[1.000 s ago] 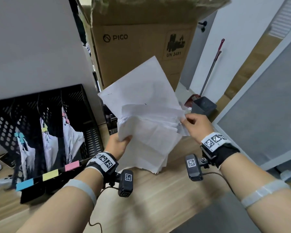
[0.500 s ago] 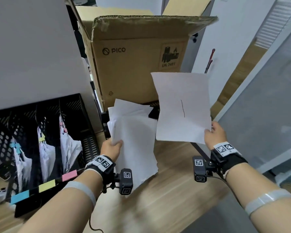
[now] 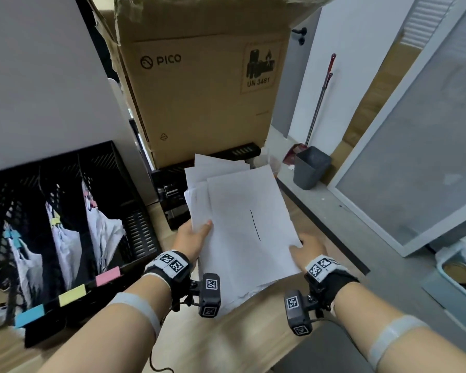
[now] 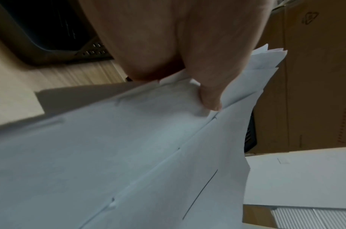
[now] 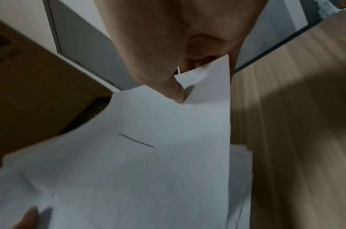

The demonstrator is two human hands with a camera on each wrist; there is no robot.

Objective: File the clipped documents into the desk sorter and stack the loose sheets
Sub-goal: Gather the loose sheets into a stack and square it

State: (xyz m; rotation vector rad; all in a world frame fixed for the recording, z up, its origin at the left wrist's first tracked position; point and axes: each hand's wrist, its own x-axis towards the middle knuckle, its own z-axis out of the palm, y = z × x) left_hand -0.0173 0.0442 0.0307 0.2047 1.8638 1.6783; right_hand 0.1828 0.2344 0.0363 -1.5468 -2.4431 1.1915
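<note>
Over the wooden desk [image 3: 253, 332], the loose sheets [image 3: 242, 227] are pinched by left hand [image 3: 191, 238] and right hand [image 3: 307, 251]. Stacking seems underway; edges probably need squaring next.

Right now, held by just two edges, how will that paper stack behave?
Probably floppy: the loose sheets sag past the left hand. Likely to slide apart, since their far corners already fan unevenly. The right hand pinches only the top sheet's corner, so that grip looks weak.

"PICO" logo on the cardboard box [image 3: 205, 84], "UN 3481" (battery hazard label) at its right
</note>
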